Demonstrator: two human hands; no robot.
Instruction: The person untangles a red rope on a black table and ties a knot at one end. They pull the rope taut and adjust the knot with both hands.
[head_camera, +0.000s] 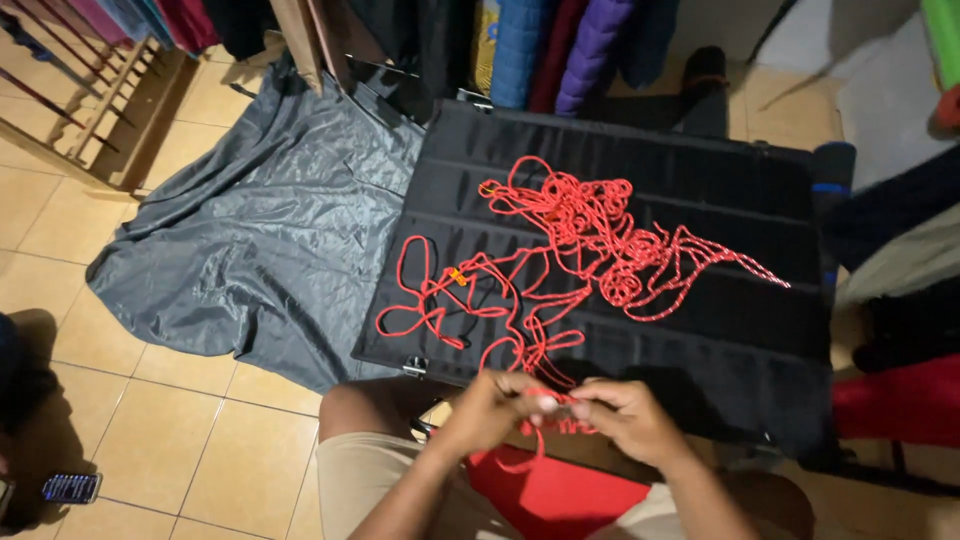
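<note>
A red cord (560, 250) is seen spread in loose loops and dense snarls over a black ribbed mat (720, 340) on the tiled floor (190, 440). The near end of the cord is pinched between both hands at the 6 o'clock edge of the view: the left hand (490, 405) is clenched on a strand, and the right hand (625, 415) is closed on the same stretch just beside it, fingertips nearly touching.

The main risk is judged to lie in the knotted mass at about 1 o'clock from the hands. If the held end is pulled hard, the loops there could be drawn tighter into a fixed knot. The strands crossing one another near the small orange clip (457, 276) could likewise be snagged.

Counted: one red cord, as far as can be told, since separate ends cannot be traced through the tangle; one black mat; one grey shiny sheet (270, 230) at 10 o'clock, partly under the mat; one small orange clip; one phone-like device (72, 487) on the tiles at 8 o'clock; two hands.
</note>
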